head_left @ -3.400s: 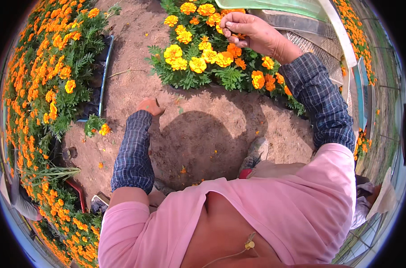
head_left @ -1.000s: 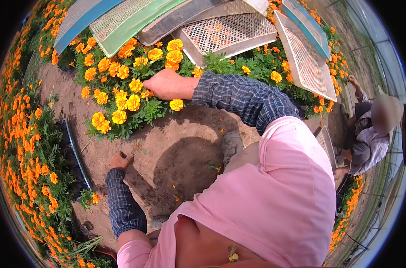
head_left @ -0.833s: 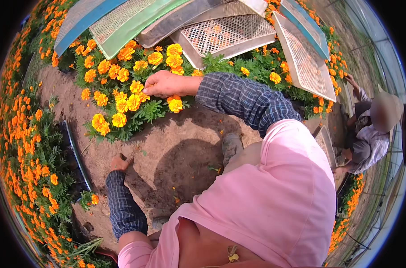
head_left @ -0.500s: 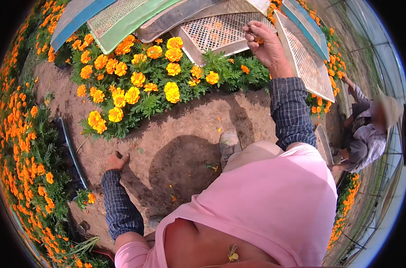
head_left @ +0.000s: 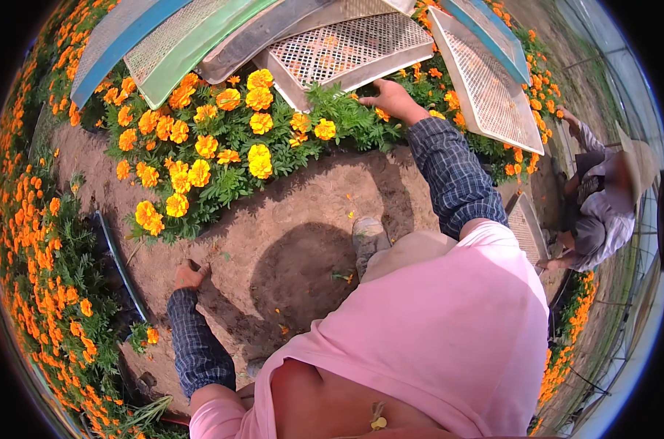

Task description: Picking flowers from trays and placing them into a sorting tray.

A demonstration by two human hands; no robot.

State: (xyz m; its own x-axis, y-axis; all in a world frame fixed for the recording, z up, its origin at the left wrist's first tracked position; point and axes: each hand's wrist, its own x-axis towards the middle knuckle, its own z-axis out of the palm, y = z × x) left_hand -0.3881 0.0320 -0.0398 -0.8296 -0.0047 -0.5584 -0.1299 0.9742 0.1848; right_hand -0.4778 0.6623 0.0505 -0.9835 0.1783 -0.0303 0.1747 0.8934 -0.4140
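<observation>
My right hand [head_left: 398,101] reaches into the green marigold leaves beside the front edge of a whitish mesh tray [head_left: 346,79]. Its thumb and fingers look apart, with their tips partly lost among the leaves. Yellow-orange marigold blooms [head_left: 259,161] stand to the left of this hand. Low on the left, my left hand [head_left: 191,276] is over the bare soil [head_left: 273,212], its fingers curled in. Whatever it may hold is hidden in dark shade.
Several mesh trays, among them a green-rimmed one [head_left: 152,88] and a blue-rimmed one [head_left: 89,77], lean over the flowers. Another whitish tray [head_left: 493,95] slants at right. A crouching person [head_left: 602,197] in a hat is at far right. Marigold rows [head_left: 47,285] line the left.
My right hand has come down from above the mesh tray into the marigold leaves, and its fingers have parted. The left hand has hardly moved. The view has shifted slightly.
</observation>
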